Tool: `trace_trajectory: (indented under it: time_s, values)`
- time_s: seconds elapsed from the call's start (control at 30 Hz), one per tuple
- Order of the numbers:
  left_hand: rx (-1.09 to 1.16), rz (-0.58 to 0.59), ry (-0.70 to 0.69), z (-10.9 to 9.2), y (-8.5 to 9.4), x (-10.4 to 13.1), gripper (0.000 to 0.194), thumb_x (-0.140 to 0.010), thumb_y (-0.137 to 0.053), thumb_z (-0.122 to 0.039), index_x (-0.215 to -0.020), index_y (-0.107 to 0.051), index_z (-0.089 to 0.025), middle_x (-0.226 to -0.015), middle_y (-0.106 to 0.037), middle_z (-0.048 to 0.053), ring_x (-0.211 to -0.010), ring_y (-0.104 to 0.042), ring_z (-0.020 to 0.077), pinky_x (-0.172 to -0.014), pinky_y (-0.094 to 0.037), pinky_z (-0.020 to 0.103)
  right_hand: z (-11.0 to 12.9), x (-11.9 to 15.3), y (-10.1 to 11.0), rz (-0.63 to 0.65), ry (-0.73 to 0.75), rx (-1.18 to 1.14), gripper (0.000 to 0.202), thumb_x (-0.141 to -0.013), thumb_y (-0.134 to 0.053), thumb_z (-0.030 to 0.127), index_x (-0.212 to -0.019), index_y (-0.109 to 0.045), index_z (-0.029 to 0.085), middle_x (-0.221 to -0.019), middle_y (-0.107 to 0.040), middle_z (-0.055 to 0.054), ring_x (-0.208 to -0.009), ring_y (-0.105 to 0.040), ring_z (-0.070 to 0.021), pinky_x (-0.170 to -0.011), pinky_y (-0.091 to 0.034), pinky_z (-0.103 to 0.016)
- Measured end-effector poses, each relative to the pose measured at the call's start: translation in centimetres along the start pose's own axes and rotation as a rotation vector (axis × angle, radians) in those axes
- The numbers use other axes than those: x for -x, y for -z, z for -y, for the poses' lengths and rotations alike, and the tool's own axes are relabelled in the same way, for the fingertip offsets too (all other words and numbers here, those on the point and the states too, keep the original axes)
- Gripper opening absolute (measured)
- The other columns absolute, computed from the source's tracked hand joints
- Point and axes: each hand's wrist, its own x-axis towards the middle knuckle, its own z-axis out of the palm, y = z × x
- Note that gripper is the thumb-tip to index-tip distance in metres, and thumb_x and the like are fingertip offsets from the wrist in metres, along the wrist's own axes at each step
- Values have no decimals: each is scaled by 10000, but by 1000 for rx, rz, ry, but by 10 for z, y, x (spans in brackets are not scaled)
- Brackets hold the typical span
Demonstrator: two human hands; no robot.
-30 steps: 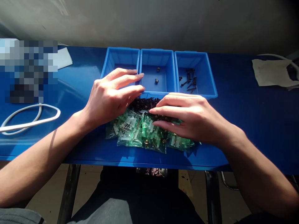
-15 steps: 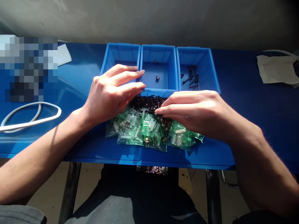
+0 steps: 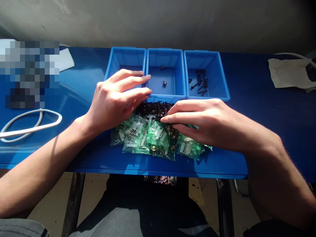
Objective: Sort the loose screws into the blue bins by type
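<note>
At the heap of dark screws (image 3: 154,107), the right hand (image 3: 207,116) — fingers reaching low, whether pinching one I cannot tell — should pick lightly, with the left hand (image 3: 115,93), fingers spread, leaving room.

- Dk screws (image 3: 156,107): loose jumbled heap, ctr.
- Clear green pkts (image 3: 134,144): flat, overlapping, 6 o'clock of heap; white pcs (image 3: 158,131) w/in.
- 3 blue bins (image 3: 170,74): upright row, 12 o'clock.

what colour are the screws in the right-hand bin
The screws look black or nearly so, best seen in the head view.
</note>
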Motion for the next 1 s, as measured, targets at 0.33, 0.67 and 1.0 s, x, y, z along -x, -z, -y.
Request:
trace_trajectory:
  time_s: [0.33, 0.67, 1.0]
  values:
    - [-10, 32, 27, -2, 3, -1, 249, -1129, -693, -201, -1314, -802, -327, -1486, -785, 49, -1406, -772, 315, -1122, -744, 567, -3, 0, 2, -8, 5, -48, 236, -1131, -634, 143, -1254, -829, 191, -1147, -834, -81, -1004, -779, -199, -876, -640, -352]
    - [14, 26, 45, -2, 3, -1, 234, -1121, -706, -199, -1289, -804, -329, -1484, -789, 38, -1410, -772, 308, -1146, -736, 553, 1, -3, -1, 41, 44, -18, 192, -1144, -669, 242, -1084, -837, 172, -1127, -777, -109, -1014, -720, -220, -852, -614, -381]
    - [-20, 39, 13, 0, 2, 1, 198, -1154, -678, -233, -1309, -774, -311, -1505, -778, 33, -1412, -765, 301, -1066, -753, 517, 4, -7, -5, -100, -57, -119, 115, -1137, -690, 185, -1071, -784, 184, -1021, -835, -39, -866, -772, -169, -790, -649, -360]
